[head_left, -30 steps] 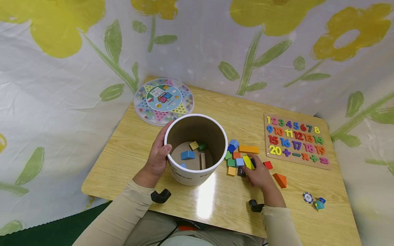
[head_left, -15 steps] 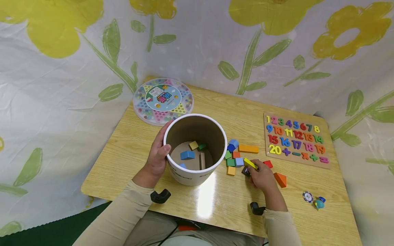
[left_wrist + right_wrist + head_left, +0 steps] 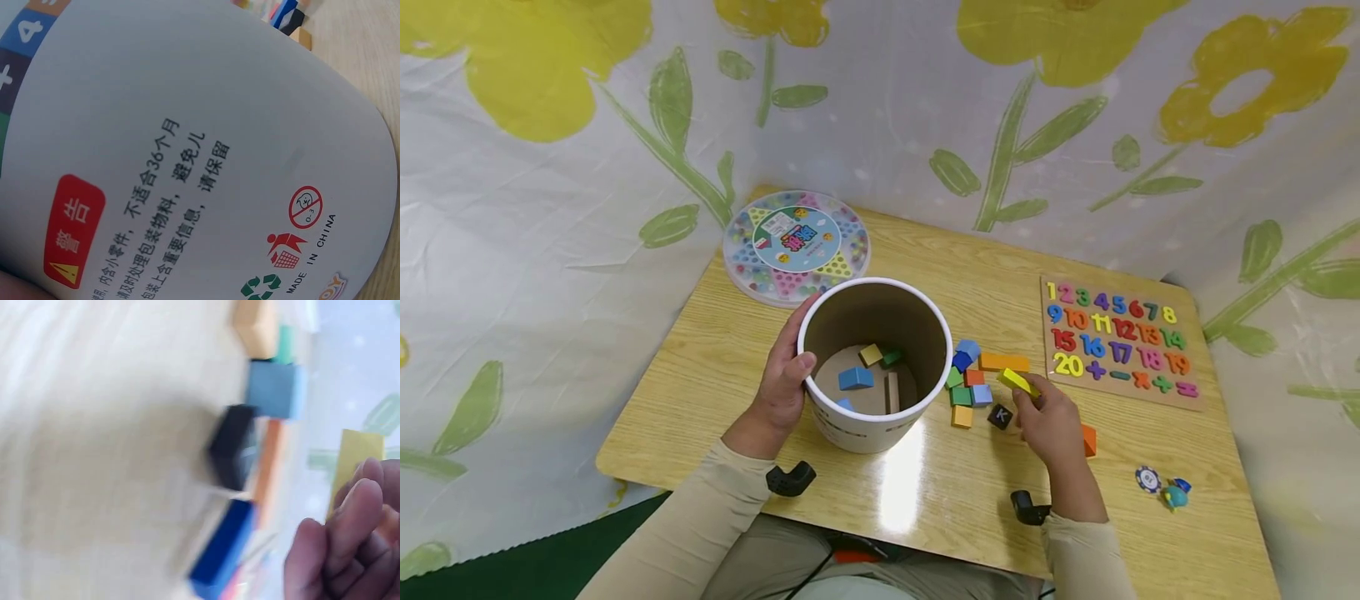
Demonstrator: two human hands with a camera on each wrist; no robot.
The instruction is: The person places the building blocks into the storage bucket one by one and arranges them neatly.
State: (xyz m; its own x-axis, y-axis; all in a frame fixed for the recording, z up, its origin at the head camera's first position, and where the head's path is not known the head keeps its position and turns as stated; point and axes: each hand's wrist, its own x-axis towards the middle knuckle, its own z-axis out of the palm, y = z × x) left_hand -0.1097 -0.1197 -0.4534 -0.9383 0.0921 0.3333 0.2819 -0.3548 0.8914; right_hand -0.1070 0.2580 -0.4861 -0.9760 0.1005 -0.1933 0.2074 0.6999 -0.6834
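Note:
In the head view my left hand [image 3: 785,390] grips the near left side of a white bucket [image 3: 865,429], thumb over the rim. Several wooden blocks lie inside, among them a blue block [image 3: 856,378] and a yellowish block [image 3: 871,355]. My right hand [image 3: 1051,425] pinches a yellow block [image 3: 1017,382] above the table; its far end shows past the fingers in the right wrist view. Beside that hand lies a black block with a white K [image 3: 1000,416]. A dark blue block [image 3: 222,550] shows low in the right wrist view. The bucket's printed wall [image 3: 187,87] fills the left wrist view.
Between bucket and right hand sit several coloured blocks, including an orange bar [image 3: 1003,362] and a green block [image 3: 960,396]. A number board [image 3: 1120,342] lies at right, a round game board [image 3: 797,247] at back left. A poker chip [image 3: 1147,479] and small teal toy [image 3: 1176,497] lie front right.
My right hand has picked the yellow block up from the pile and shifted slightly right, uncovering the black K block. The left hand and the bucket have stayed in place.

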